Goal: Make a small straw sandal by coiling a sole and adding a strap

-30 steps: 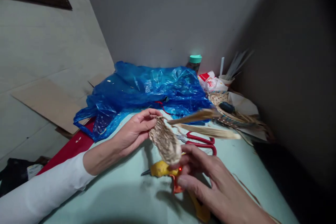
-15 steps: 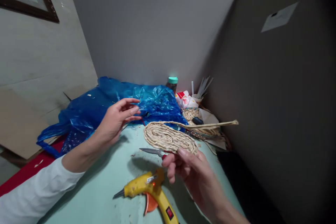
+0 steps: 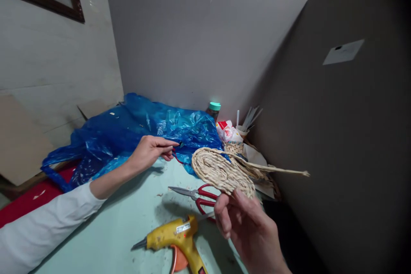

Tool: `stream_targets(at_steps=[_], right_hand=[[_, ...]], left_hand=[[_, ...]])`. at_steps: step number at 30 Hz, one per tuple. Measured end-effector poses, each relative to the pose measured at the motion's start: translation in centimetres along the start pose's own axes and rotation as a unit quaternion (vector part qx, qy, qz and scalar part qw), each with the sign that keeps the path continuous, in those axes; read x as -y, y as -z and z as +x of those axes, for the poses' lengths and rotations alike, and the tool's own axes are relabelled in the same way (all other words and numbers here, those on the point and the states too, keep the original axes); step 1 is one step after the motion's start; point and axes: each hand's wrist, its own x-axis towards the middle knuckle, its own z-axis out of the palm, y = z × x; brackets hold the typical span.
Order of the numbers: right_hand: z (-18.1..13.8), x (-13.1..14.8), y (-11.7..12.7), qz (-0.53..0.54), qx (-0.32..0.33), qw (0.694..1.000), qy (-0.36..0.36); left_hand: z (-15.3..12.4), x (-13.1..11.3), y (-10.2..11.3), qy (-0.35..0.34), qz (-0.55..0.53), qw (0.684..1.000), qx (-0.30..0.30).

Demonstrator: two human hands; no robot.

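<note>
An oval coil of twisted straw rope (image 3: 221, 171), its loose end stretching to the right, is held up over the table. My right hand (image 3: 247, 222) pinches its lower edge between thumb and fingers. My left hand (image 3: 154, 150) has thumb and fingertips drawn together at the front of a blue plastic bag (image 3: 105, 132); a thin red cord (image 3: 177, 157) shows beside the fingertips. What those fingers hold, if anything, I cannot make out. Beneath the coil lie red-handled scissors (image 3: 195, 195). Closer to me is a yellow glue gun (image 3: 175, 233), a small red light glowing on its side.
Behind the coil stand a jar with a green lid (image 3: 214, 110), a cup of white sticks (image 3: 245, 128), a red-and-white packet (image 3: 228, 132) and a small woven basket (image 3: 233, 148). Grey panels (image 3: 192, 47) close off the back and right of the pale green table (image 3: 128, 218).
My left hand has moved slightly right and down, its spread fingers closing to a pinch at the bag. The coil and my right hand have shifted right, uncovering the scissors' handles. The view has tilted up.
</note>
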Motion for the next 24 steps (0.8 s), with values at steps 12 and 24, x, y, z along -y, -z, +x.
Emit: stream_targets(at_steps=[12,24], right_hand=[[-0.6,-0.7,-1.2,-0.107,-0.018,0.994,-0.013],[-0.7,-0.7,-1.3,-0.121,-0.030,0.992,-0.015]], left_hand=[[-2.8,-0.7,-3.4,0.043,-0.114,0.984,0.130],[-2.3,-1.5,-3.3,0.070,-0.174,0.981,0.058]])
